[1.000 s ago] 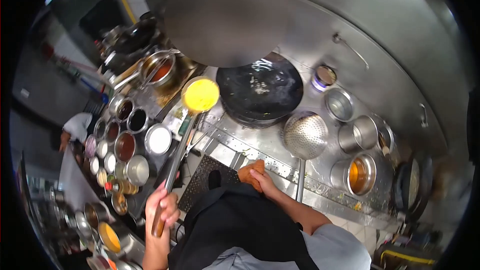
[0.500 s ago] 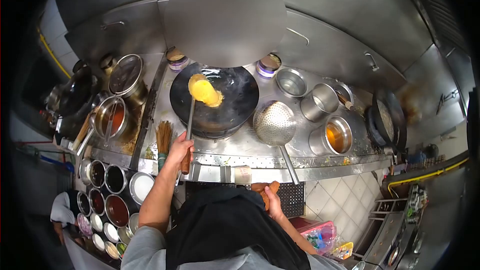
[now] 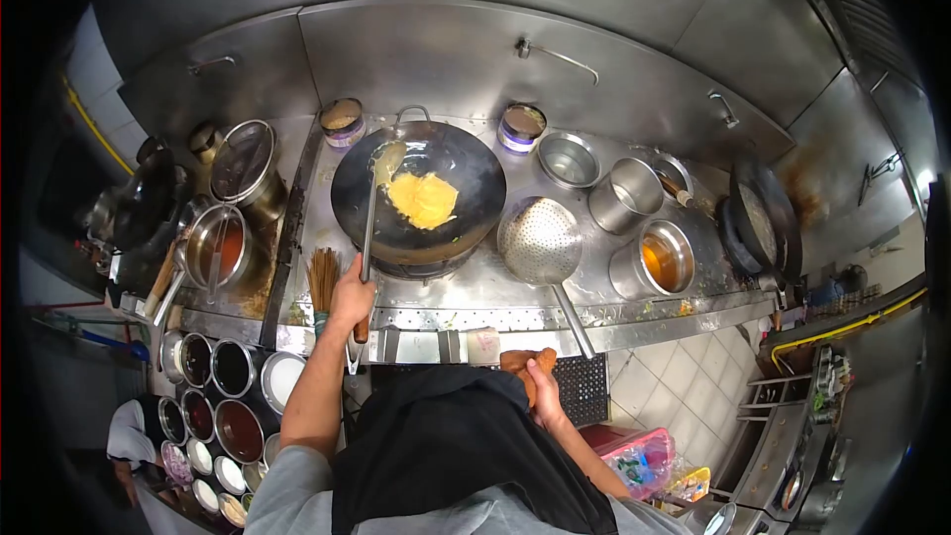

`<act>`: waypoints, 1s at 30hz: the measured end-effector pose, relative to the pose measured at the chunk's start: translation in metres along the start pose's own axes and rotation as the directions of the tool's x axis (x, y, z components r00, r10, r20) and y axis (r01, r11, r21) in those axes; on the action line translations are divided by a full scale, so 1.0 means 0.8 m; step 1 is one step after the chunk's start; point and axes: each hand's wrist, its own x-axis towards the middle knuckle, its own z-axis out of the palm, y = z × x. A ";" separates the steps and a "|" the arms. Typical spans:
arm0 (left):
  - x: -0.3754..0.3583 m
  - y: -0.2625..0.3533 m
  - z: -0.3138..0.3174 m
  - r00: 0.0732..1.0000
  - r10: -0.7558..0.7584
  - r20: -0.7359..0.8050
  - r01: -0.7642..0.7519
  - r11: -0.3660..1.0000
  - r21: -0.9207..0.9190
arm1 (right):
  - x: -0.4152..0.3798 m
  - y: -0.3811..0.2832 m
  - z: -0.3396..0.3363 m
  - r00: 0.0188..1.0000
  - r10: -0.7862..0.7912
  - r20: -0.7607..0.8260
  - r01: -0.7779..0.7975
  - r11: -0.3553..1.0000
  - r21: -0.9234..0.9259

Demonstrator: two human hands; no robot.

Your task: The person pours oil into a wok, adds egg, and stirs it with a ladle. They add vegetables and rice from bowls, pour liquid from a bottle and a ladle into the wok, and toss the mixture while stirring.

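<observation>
My left hand [image 3: 352, 297] is wrapped round the wooden-ended handle of a long metal wok spatula [image 3: 370, 228]. The egg-smeared head of the spatula rests at the left inside wall of a black wok [image 3: 357, 193]. A yellow, soft-looking mass of egg [image 3: 423, 200] lies in the wok, just right of the spatula head. Low in front of my apron, my right hand [image 3: 545, 388] is closed on a crumpled orange-brown cloth [image 3: 517, 367].
Right of the wok lie a perforated strainer [image 3: 540, 238] and a pot of amber liquid [image 3: 666, 263]. Two jars [image 3: 343, 117] stand behind the wok. A bundled brush [image 3: 322, 282] sits by my left wrist. Sauce containers [image 3: 238, 426] and another person [image 3: 129, 436] are at lower left.
The egg has left the spatula and now lies flat in the wok. The spatula head has moved slightly to the left. My right hand still holds the cloth; the view has tilted up.
</observation>
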 end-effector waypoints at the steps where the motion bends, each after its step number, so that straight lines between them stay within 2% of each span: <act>1: -0.006 0.011 -0.003 0.999 -0.033 0.012 0.032 0.998 0.046 | -0.002 -0.005 0.004 1.000 0.005 -0.029 -0.007 0.998 -0.063; 3: -0.010 0.019 -0.001 0.997 -0.070 0.019 0.068 0.993 0.093 | 0.015 0.002 -0.004 1.000 -0.008 0.022 0.009 0.999 -0.036; 5: -0.012 0.022 0.000 0.987 -0.142 0.070 0.123 0.966 0.229 | 0.039 0.012 -0.011 0.997 -0.021 0.072 0.021 1.000 -0.005; 6: -0.013 0.020 -0.001 0.988 -0.141 0.069 0.122 0.965 0.232 | 0.052 0.016 -0.013 0.994 -0.039 0.101 0.046 0.997 -0.068; 8: -0.012 0.006 -0.004 0.989 0.011 0.146 -0.007 1.000 -0.027 | 0.090 0.032 -0.023 0.990 -0.059 0.128 0.075 0.989 -0.124; 9: 0.000 -0.013 0.004 0.989 0.015 0.148 -0.012 1.000 -0.023 | 0.118 0.048 -0.031 0.980 -0.126 0.153 0.164 0.950 -0.267; 10: 0.020 -0.044 0.021 0.986 0.159 0.057 -0.162 0.986 0.045 | 0.136 0.061 -0.037 0.965 -0.184 0.187 0.246 0.883 -0.400; 11: 0.030 -0.061 0.029 0.952 0.305 -0.022 -0.300 0.946 0.125 | 0.150 0.062 -0.034 0.967 -0.153 0.206 0.234 0.855 -0.462; 12: 0.030 -0.040 0.026 0.952 0.307 -0.015 -0.303 0.944 0.130 | 0.164 0.071 -0.033 0.968 -0.152 0.202 0.230 0.860 -0.457; 14: 0.036 0.030 0.012 0.994 0.109 0.005 -0.109 0.981 0.163 | 0.187 0.087 -0.028 0.927 -0.166 0.336 0.331 0.781 -0.530; 15: 0.048 0.032 0.014 0.981 0.191 -0.038 -0.184 0.973 0.137 | 0.189 0.087 -0.025 0.919 -0.154 0.363 0.352 0.737 -0.578; 16: 0.055 0.033 0.015 0.981 0.189 -0.038 -0.182 0.973 0.139 | 0.194 0.094 -0.028 0.919 -0.152 0.364 0.351 0.737 -0.577; 18: 0.066 0.040 0.015 0.997 -0.001 0.073 -0.023 0.948 0.318 | 0.200 0.098 -0.021 0.938 -0.200 0.284 0.347 0.565 -0.749; 20: 0.058 0.024 0.006 0.997 0.036 0.071 -0.058 0.942 0.330 | 0.198 0.097 -0.021 0.950 -0.188 0.251 0.313 0.588 -0.745; 22: 0.029 0.025 -0.021 0.978 0.079 0.193 -0.148 0.914 0.377 | 0.189 0.092 -0.015 0.960 -0.179 0.214 0.279 0.614 -0.738; 24: -0.010 0.007 -0.032 0.978 0.120 0.172 -0.184 0.883 0.432 | 0.184 0.096 -0.008 0.956 -0.222 0.195 0.293 0.643 -0.708; 26: -0.030 0.014 -0.039 0.982 0.128 0.141 -0.180 0.865 0.468 | 0.186 0.102 -0.001 0.962 -0.193 0.194 0.274 0.652 -0.707; 28: -0.036 0.012 -0.035 0.986 0.123 0.112 -0.163 0.849 0.503 | 0.177 0.096 0.012 0.952 -0.162 0.260 0.306 0.521 -0.797; 29: -0.021 0.008 -0.027 0.985 0.153 0.081 -0.171 0.809 0.562 | 0.168 0.084 0.020 0.969 -0.133 0.210 0.248 0.491 -0.835; 30: -0.005 0.001 -0.019 0.982 0.182 0.047 -0.172 0.766 0.619 | 0.172 0.088 0.021 0.967 -0.125 0.221 0.254 0.484 -0.837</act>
